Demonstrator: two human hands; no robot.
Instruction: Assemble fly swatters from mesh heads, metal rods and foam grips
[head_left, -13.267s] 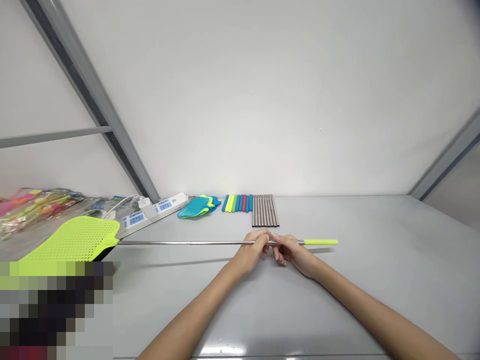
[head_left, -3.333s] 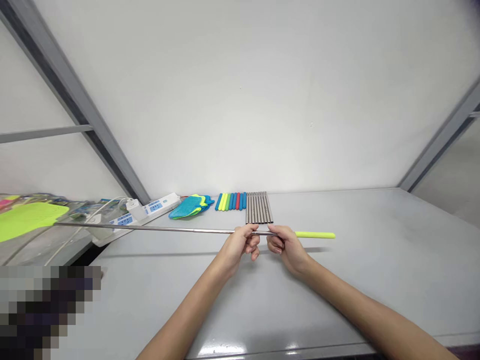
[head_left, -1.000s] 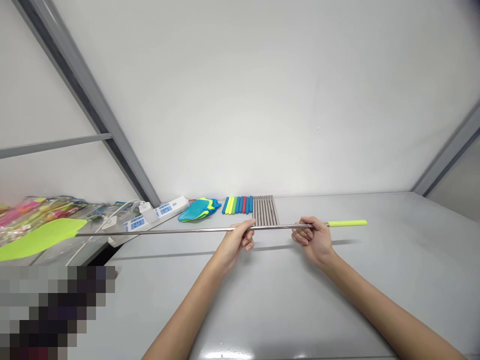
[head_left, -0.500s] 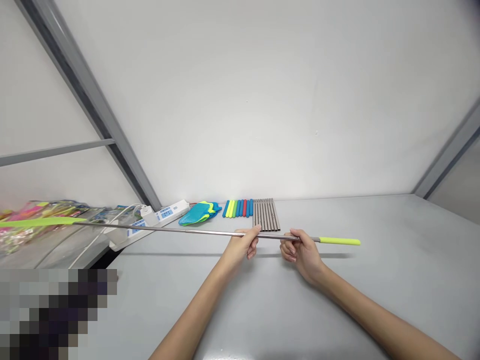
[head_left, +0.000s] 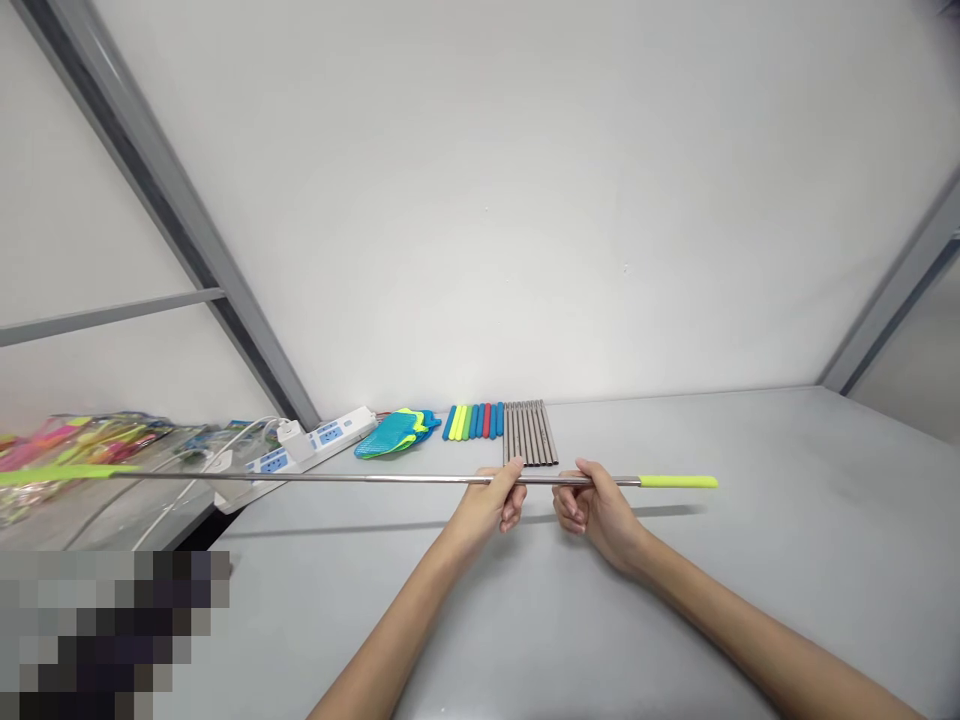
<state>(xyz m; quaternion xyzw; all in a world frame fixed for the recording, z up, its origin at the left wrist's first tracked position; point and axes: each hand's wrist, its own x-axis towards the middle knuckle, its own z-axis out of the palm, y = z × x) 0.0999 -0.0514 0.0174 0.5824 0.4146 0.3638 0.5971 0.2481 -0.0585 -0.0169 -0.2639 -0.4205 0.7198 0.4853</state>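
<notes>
I hold a long fly swatter level above the grey table (head_left: pixel 750 560). Its thin metal rod (head_left: pixel 337 478) runs far to the left and ends in a lime-green head (head_left: pixel 64 472), seen almost edge-on. A lime-green grip (head_left: pixel 679 482) caps the right end. My left hand (head_left: pixel 491 505) pinches the rod near its middle. My right hand (head_left: pixel 596 505) is closed on the rod a little to the right, between my left hand and the grip.
At the table's back lie a row of metal rods (head_left: pixel 530 434), a row of coloured grips (head_left: pixel 474 421), a pile of blue and green swatter heads (head_left: pixel 394 432) and white power strips (head_left: pixel 315 443). Packaged swatters (head_left: pixel 67 445) lie at the far left.
My hands have drawn closer together on the rod since a second ago. The rod has levelled out and the green head has turned edge-on.
</notes>
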